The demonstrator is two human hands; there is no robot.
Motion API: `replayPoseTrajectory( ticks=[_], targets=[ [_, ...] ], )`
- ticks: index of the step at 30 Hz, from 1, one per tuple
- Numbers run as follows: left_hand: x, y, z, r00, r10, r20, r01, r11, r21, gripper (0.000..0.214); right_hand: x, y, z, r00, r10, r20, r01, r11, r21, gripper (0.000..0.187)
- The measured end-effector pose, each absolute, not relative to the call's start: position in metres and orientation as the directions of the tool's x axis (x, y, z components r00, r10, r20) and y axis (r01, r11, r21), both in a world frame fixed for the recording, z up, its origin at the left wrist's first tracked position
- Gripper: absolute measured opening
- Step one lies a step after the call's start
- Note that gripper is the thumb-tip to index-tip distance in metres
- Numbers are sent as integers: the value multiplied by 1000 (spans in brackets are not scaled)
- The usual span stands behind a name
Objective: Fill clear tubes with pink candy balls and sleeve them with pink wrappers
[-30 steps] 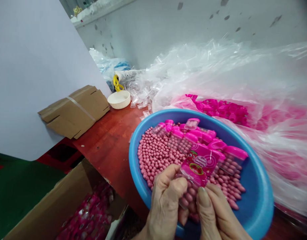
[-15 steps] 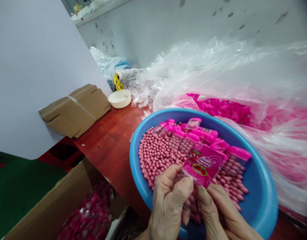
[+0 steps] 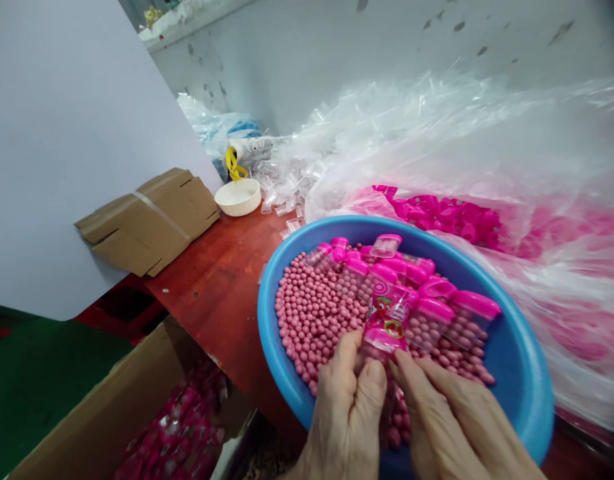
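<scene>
Head camera, and I start at the far left: a white board leans over the scene, with a flattened cardboard carton lying against its lower edge. Below that, an open cardboard box stands beside the red-brown table, with pink packets piled inside it. Further back on the table sits a white bowl, a yellow loop just behind it, and a scatter of clear plastic tubes to its right.

The blue basin fills the middle and hangs partly over the table's near edge. Its left half is heaped with pink candy beads. My left hand is low over the near rim, thumb and forefinger pinched together on the bottom end of the pink printed sleeve. The sleeve stands almost upright above the beads, near the basin's centre, with a strawberry picture facing me. I cannot tell whether a tube is inside it. My right hand sits touching the left, fingertips closed on the same lower end from the other side.

Right of the sleeve, bead-filled tubes with pink caps lie across the beads. Behind the basin, crumpled clear plastic sheeting covers a heap of loose pink caps.
</scene>
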State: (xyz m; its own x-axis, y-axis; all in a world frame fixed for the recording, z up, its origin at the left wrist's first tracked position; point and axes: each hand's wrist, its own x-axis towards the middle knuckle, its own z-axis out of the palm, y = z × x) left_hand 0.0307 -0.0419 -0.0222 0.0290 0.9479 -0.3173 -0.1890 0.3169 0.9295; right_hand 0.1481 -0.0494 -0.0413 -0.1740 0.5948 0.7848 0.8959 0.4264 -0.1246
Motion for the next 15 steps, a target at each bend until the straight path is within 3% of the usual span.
replayPoseTrajectory(
  ticks=[2, 6, 9, 15],
  targets=[
    [30, -42, -27, 11, 964, -265, -157, 263, 952, 42, 144, -52, -43, -148, 615, 775, 932, 348, -98, 30],
    [29, -41, -36, 22, 969, -246, -148, 246, 958, 44, 134, -57, -49, -53, 676, 735, 948, 266, -177, 32],
    [31, -40, -40, 16, 963, -269, -196, 267, 944, 44, 132, -54, -48, -60, 670, 740, 966, 227, -128, 30],
    [31, -40, -41, 53, 950, -306, -258, 309, 915, 42, 145, -34, -29, -150, 724, 673, 939, 318, -133, 21]
  ],
)
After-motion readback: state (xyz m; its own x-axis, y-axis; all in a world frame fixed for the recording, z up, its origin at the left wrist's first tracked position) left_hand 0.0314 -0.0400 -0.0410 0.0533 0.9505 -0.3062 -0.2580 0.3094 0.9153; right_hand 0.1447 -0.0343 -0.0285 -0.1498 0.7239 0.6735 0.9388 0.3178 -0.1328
